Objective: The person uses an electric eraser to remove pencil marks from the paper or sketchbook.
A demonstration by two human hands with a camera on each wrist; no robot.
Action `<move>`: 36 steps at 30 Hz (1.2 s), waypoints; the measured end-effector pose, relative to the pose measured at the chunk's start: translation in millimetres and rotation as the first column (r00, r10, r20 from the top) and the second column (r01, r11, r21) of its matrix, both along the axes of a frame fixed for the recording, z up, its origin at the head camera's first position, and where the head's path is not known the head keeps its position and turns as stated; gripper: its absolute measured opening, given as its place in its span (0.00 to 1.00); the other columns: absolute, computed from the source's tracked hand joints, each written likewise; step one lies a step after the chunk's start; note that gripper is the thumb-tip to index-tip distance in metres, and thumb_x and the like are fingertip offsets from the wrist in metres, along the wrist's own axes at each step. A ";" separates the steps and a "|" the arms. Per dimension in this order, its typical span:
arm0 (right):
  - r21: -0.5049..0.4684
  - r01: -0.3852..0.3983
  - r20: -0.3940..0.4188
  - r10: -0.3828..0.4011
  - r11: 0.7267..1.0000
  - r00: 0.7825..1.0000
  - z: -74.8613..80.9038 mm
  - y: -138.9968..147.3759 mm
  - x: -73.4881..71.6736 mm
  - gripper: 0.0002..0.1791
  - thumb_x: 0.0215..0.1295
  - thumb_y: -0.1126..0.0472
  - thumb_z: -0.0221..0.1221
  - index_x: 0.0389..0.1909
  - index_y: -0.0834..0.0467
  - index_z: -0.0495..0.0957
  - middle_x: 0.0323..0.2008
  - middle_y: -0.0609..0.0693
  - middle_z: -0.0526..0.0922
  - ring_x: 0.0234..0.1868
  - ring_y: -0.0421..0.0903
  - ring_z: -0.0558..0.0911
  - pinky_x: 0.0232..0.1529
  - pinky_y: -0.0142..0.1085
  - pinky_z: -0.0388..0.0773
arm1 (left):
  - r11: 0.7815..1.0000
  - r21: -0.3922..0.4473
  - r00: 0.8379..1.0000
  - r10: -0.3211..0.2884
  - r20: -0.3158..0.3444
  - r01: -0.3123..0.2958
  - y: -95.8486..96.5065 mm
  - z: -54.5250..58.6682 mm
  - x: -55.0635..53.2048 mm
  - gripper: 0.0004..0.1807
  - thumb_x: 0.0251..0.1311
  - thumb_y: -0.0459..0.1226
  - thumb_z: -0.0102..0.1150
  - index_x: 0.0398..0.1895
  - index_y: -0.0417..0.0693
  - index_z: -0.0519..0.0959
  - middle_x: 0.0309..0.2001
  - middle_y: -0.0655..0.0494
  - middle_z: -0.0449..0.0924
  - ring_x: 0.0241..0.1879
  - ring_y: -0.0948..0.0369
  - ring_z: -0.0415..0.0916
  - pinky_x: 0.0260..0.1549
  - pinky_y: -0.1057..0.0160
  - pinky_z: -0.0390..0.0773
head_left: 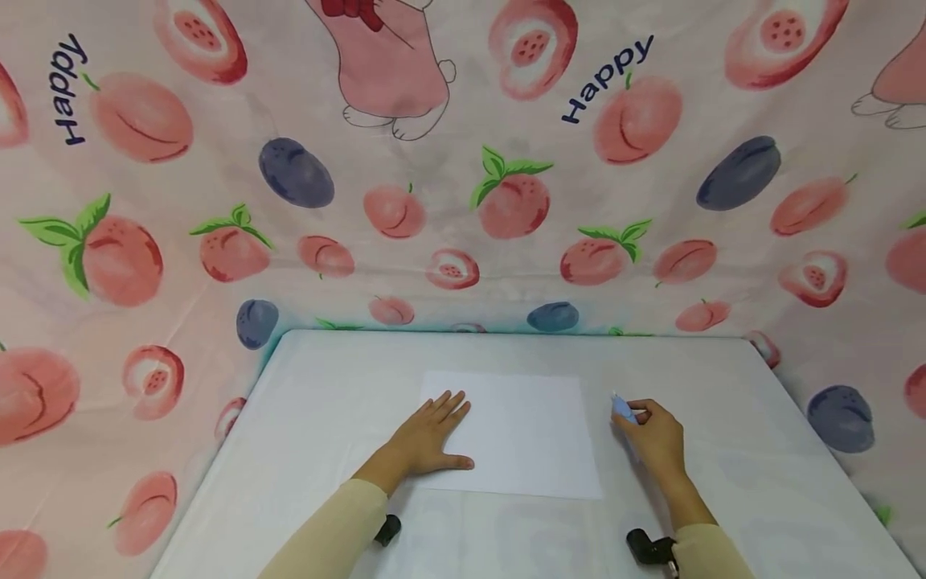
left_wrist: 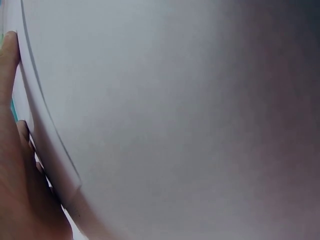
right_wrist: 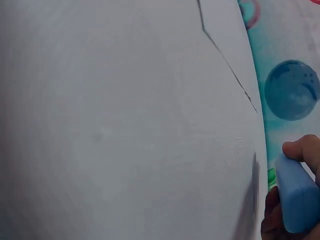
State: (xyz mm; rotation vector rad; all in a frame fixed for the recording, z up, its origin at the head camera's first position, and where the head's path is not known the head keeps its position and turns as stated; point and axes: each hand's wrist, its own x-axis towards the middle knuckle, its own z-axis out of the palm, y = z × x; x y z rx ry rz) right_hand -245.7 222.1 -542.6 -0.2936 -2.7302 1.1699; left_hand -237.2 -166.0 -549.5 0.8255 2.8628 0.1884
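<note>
A blank white sheet of paper [head_left: 524, 434] lies on the white table. My left hand [head_left: 425, 438] rests on its left side, fingers spread and thumb stretched toward the right. In the left wrist view, part of that hand [left_wrist: 22, 185] shows at the left edge, beside the sheet's edge. To the right of the paper, my right hand [head_left: 657, 441] holds a small light-blue object [head_left: 624, 408] with a pale narrow tip, pinched between thumb and fingers. The right wrist view shows its smooth, rounded blue body [right_wrist: 297, 197]; its exact kind is unclear.
The white table [head_left: 347, 378] reaches back to a fruit-printed cloth [head_left: 448, 193] that hangs behind and at both sides. Black devices sit at the left wrist [head_left: 388, 530] and the right wrist [head_left: 649, 548].
</note>
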 end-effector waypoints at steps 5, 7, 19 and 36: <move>0.008 0.010 -0.024 -0.010 1.000 1.000 -3.6 -6.3 -0.9 0.20 0.59 0.57 0.68 0.46 0.66 0.80 0.30 0.58 0.82 0.27 0.47 0.76 0.24 0.32 0.69 | 0.999 0.028 1.000 0.016 0.004 -0.016 -6.5 0.4 3.0 0.55 0.56 0.71 0.50 0.79 0.50 0.49 0.80 0.54 0.42 0.79 0.52 0.39 0.75 0.49 0.47; 0.015 0.010 -0.033 -0.010 1.000 0.999 -5.0 -9.2 -1.1 0.20 0.58 0.58 0.69 0.45 0.67 0.80 0.30 0.59 0.81 0.28 0.48 0.76 0.24 0.33 0.69 | 0.999 0.033 1.000 0.016 0.009 -0.016 -8.3 1.2 3.6 0.55 0.56 0.71 0.50 0.79 0.50 0.49 0.80 0.54 0.42 0.79 0.52 0.39 0.75 0.49 0.47; 0.051 -0.027 -0.052 0.029 0.998 0.998 -10.5 -14.0 -2.6 0.20 0.56 0.58 0.70 0.43 0.69 0.82 0.30 0.59 0.80 0.31 0.50 0.77 0.26 0.33 0.70 | 0.999 0.031 1.000 0.019 0.009 -0.019 -10.3 0.8 2.8 0.55 0.56 0.72 0.50 0.79 0.51 0.49 0.80 0.54 0.42 0.79 0.52 0.39 0.75 0.49 0.48; 0.063 -0.013 -0.019 0.015 0.998 1.000 -11.9 -9.9 -2.5 0.25 0.55 0.56 0.70 0.48 0.70 0.80 0.33 0.63 0.80 0.36 0.54 0.78 0.29 0.34 0.71 | 0.999 0.035 1.000 0.023 -0.004 -0.023 -6.2 1.6 0.1 0.56 0.55 0.72 0.50 0.79 0.51 0.49 0.80 0.54 0.43 0.79 0.53 0.40 0.75 0.50 0.49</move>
